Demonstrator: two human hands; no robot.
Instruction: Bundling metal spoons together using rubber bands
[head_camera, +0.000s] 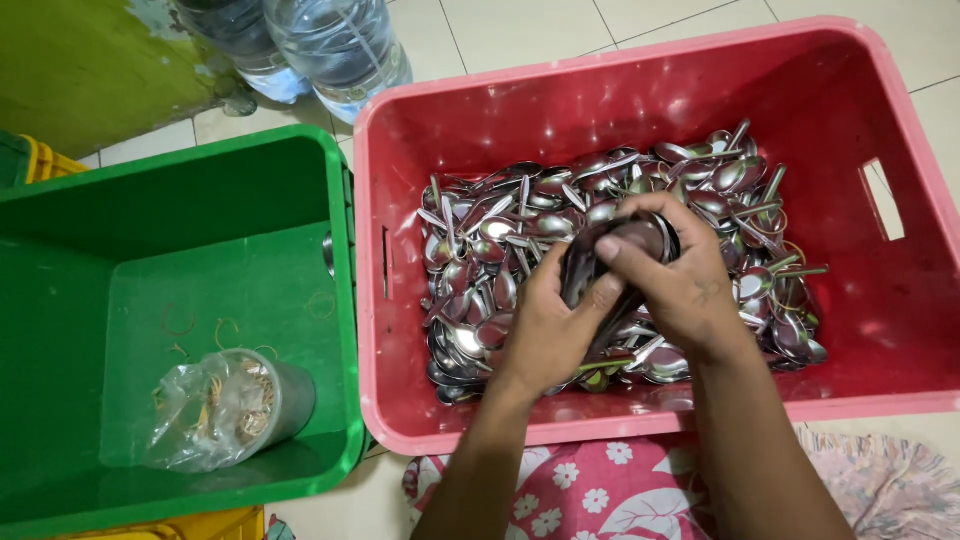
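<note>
Both my hands meet over the red crate (900, 330), fingers closed tight round a stacked bundle of metal spoons (612, 262): left hand (545, 335) grips the lower part w/ thumb up along the stack, right hand (680, 275) curls over the top end, thumb pressed across it. Bundle sits tilted, bowls nested, just above the loose spoon pile (520, 230), which fills the crate floor from approx 9 to 3 o'clock of my hands; a few rubber bands show among the spoons at 3 o'clock. At 9 o'clock, touching the red crate, stands a green crate (250, 170) w/ a grey cup (280, 400) lying on its side, a clear plastic bag of rubber bands (205, 410) spilling from it. At 11 o'clock, two clear water bottles (340, 45) on the tiled floor. At 6 o'clock, floral pink cloth (590, 495) under my forearms.
</note>
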